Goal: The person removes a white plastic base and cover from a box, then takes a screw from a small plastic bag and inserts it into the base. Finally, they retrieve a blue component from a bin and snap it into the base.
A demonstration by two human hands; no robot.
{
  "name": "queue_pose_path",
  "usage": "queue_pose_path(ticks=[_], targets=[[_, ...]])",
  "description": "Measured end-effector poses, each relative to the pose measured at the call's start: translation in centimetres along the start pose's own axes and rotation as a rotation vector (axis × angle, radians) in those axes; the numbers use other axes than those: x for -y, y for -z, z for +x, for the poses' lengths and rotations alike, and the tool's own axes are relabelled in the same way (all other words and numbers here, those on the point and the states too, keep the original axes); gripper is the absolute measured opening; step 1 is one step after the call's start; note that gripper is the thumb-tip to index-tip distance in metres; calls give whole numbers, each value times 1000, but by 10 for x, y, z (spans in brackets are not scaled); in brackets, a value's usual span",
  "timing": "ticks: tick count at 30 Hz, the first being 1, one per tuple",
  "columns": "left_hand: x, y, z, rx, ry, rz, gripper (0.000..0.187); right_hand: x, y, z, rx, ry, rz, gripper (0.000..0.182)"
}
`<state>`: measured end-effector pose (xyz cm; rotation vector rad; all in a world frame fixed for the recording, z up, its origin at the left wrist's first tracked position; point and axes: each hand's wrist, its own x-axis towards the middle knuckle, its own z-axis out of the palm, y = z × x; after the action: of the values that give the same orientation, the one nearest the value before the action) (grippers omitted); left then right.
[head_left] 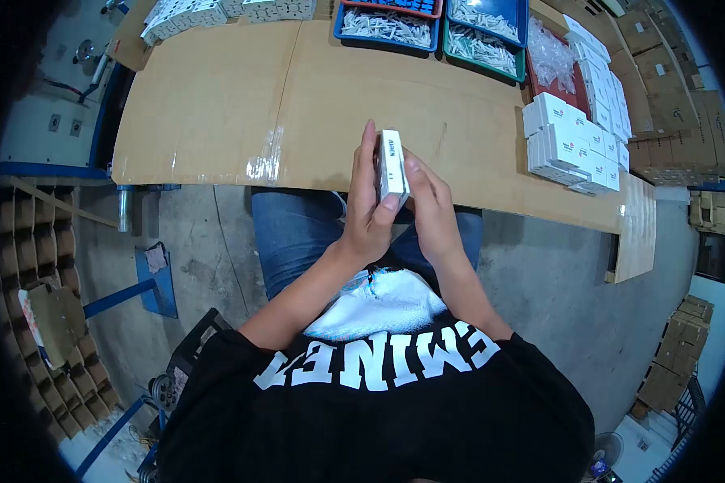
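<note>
A small white box with dark print on its narrow side stands upright between my two hands, above my lap at the near edge of the table. My left hand is on its left side, with fingers stretched up along it and the thumb across the near lower end. My right hand presses against its right side, thumb near the box's edge. The hands hold the box between them; the fingers behind it are partly hidden.
The cardboard-covered table spans the front. Stacked white boxes stand at the right, beside a red bin of clear plastic bags. Trays of small white pieces are at the back. More white boxes lie at back left.
</note>
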<state>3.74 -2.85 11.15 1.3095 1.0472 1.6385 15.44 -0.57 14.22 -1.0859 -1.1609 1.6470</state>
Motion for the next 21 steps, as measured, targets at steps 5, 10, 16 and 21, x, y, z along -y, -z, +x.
queue_pose_path(ticks=[5,10,16,21], targets=[[3,6,3,-31,33,37,106,16,-15,-6,34,-195,150,50],[0,8,6,-67,-117,308,121,7,-23,-8,-16,-169,221,52],[7,11,-1,-118,-159,273,121,6,-29,-13,11,-69,63,55],[2,7,-8,-141,-133,210,108,3,-34,-21,9,-10,53,49]])
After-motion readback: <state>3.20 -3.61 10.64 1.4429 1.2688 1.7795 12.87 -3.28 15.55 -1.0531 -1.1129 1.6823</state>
